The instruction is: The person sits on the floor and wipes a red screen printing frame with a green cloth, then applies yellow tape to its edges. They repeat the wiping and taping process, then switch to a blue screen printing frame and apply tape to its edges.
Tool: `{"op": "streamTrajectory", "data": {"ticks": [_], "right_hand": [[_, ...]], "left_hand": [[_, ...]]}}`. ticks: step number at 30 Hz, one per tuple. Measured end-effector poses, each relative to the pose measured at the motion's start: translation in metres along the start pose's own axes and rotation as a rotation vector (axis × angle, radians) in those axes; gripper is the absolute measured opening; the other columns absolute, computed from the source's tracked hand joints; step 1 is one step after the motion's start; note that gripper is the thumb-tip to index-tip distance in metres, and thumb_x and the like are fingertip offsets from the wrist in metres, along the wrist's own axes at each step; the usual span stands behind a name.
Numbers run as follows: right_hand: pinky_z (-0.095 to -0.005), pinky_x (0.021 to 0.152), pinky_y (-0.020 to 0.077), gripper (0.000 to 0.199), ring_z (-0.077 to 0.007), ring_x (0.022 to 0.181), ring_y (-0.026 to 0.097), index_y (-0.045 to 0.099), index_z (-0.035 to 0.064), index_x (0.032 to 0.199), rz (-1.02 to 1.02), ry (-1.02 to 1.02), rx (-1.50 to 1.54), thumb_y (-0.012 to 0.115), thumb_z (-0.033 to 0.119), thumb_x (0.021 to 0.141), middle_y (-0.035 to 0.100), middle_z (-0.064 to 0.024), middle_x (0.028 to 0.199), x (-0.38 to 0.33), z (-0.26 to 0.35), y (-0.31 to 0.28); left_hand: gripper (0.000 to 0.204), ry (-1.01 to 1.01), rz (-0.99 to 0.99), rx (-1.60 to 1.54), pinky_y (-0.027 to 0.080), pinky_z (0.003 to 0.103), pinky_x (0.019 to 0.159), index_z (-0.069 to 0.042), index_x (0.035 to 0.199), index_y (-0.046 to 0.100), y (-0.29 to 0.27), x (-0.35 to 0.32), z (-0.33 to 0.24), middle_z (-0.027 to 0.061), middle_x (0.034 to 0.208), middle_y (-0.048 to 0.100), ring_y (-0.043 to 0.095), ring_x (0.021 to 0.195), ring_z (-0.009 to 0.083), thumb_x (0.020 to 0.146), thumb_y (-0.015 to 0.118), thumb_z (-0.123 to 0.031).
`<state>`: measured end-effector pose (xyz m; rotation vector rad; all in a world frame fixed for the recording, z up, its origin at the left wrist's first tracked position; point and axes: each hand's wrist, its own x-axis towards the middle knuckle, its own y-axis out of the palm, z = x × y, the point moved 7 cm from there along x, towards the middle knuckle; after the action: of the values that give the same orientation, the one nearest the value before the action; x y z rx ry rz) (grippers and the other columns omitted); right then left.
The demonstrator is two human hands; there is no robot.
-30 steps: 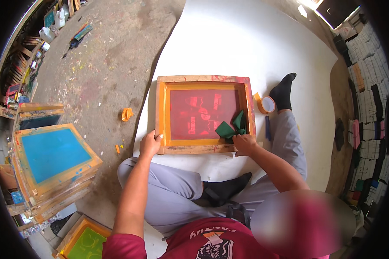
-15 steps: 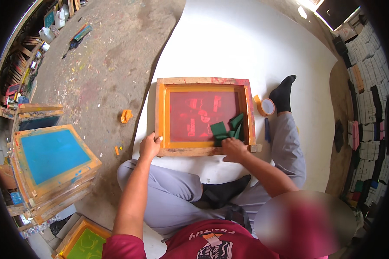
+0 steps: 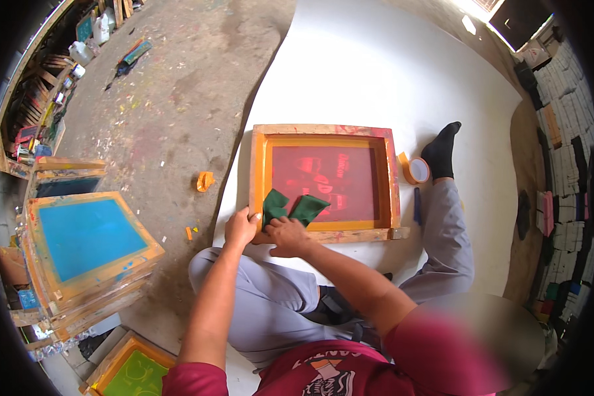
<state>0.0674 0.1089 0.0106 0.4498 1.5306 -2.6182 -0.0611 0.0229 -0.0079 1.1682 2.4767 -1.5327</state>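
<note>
A wooden screen printing frame (image 3: 397, 178) lies flat on the white sheet in front of me, its dark red mesh (image 3: 356, 178) bordered with orange tape and marked with lighter printed shapes. My left hand (image 3: 242, 228) grips the frame's near left corner, thumb on top. Inside that same corner, my right hand (image 3: 287, 236) presses a dark green cloth (image 3: 308, 209) against the mesh. The cloth spreads out in two folds past my fingers, which cover its middle.
Right of the frame are an orange tape roll (image 3: 417, 170), a blue stick-like tool (image 3: 417, 206) and my outstretched leg (image 3: 447, 218). At left stands a stack of screens topped by a blue one (image 3: 89, 234). Crumpled orange tape (image 3: 204, 181) lies on the floor. Paper stacks (image 3: 564, 165) line the right side.
My right hand has moved left along the near edge of the mesh with the green cloth, from the right corner to the left one. My left hand still holds the frame's corner.
</note>
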Motion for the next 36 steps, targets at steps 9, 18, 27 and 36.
{"op": "streamTrajectory", "data": {"ticks": [9, 18, 27, 36], "right_hand": [[-0.0495, 0.100, 0.0552, 0.058, -0.0336, 0.120, 0.064, 0.071, 0.0052, 0.118, 0.116, 0.011, 0.101, 0.078, 0.042, 0.074, 0.067, -0.0121, 0.119, 0.004, 0.000, -0.006], [-0.0457, 0.103, 0.0558, 0.070, -0.0373, 0.119, 0.067, 0.071, 0.0005, 0.124, 0.101, 0.245, 0.041, 0.082, 0.046, 0.073, 0.072, -0.0173, 0.122, -0.108, -0.122, -0.035], [-0.0467, 0.107, 0.0508, 0.080, -0.0389, 0.123, 0.062, 0.069, -0.0031, 0.126, 0.032, 0.212, -0.039, 0.085, 0.054, 0.072, 0.069, -0.0200, 0.126, -0.153, -0.161, -0.029], [-0.0454, 0.100, 0.0492, 0.034, -0.0283, 0.114, 0.059, 0.080, 0.0231, 0.114, 0.102, -0.141, -0.048, 0.058, 0.044, 0.099, 0.071, -0.0007, 0.112, 0.010, -0.059, 0.000]], "left_hand": [[0.040, -0.017, 0.017, 0.032, 0.055, 0.055, 0.092, -0.002, 0.114, 0.071, -0.006, -0.003, -0.008, 0.0261, 0.109, 0.074, 0.070, 0.106, 0.0458, 0.099, 0.071, -0.039], [0.037, 0.000, -0.016, 0.039, 0.055, 0.055, 0.089, -0.005, 0.113, 0.070, -0.009, -0.006, -0.013, 0.0240, 0.108, 0.075, 0.070, 0.105, 0.0460, 0.099, 0.070, -0.039], [0.036, 0.009, -0.020, -0.010, 0.055, 0.053, 0.088, -0.006, 0.112, 0.072, -0.003, 0.001, -0.005, 0.0224, 0.103, 0.076, 0.071, 0.102, 0.0440, 0.098, 0.072, -0.039], [0.037, -0.016, 0.070, -0.042, 0.055, 0.054, 0.085, -0.004, 0.104, 0.072, -0.002, 0.003, -0.007, 0.0222, 0.096, 0.075, 0.072, 0.096, 0.0443, 0.097, 0.073, -0.040]]}}
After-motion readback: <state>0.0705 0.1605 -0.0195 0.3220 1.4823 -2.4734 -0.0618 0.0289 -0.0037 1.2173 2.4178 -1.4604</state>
